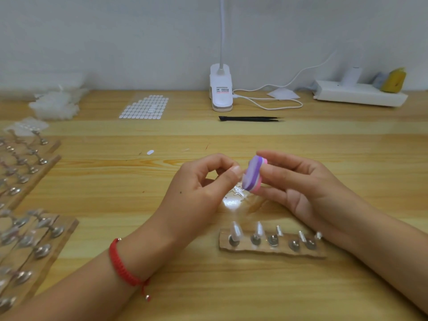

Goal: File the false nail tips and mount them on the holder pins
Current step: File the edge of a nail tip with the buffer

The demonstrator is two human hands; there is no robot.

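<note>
— What is crowding the tabletop's point(347, 140) left edge?
— Wooden pin racks point(34, 246) are filling it.
— And elsewhere?
— A clip lamp point(221, 89) and power strip point(359, 96) are lining the far edge. A pin holder point(272, 250) is sitting near the front edge. The right edge is lying open.
</note>
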